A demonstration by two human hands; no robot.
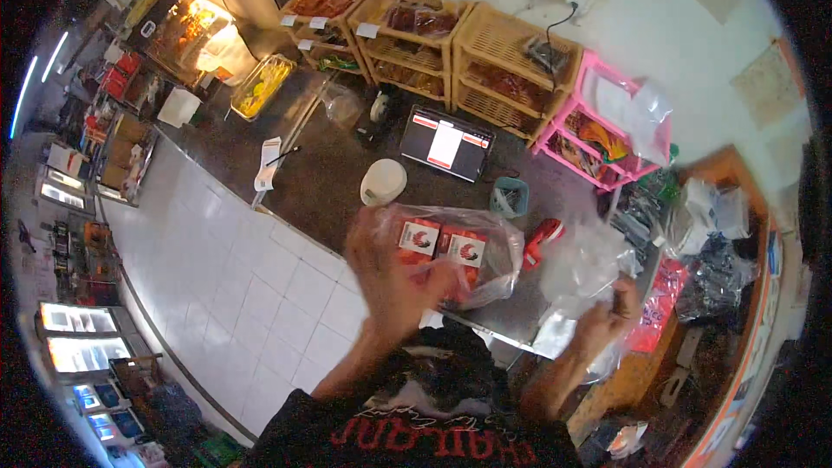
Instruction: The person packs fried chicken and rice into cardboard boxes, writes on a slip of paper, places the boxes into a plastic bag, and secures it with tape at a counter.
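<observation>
Two red and white printed boxes (418,239) lie side by side in a clear plastic bag (497,273) on the dark counter. My left hand (390,273) is at the bag's near left side, blurred, its fingers over the edge; its exact grip cannot be told. To the right, my right hand (614,309) is raised beside a bunch of thin translucent plastic bags (582,266), fingers curled; whether it pinches one is unclear. A red and white object (543,240) lies between the two bags.
A white round lidded container (383,182), a tablet (447,143) and a teal basket (510,197) stand beyond the bag. Tan plastic racks (409,45) and a pink rack (604,123) line the wall. A tray of yellow food (262,86) and a paper slip (267,164) are at left.
</observation>
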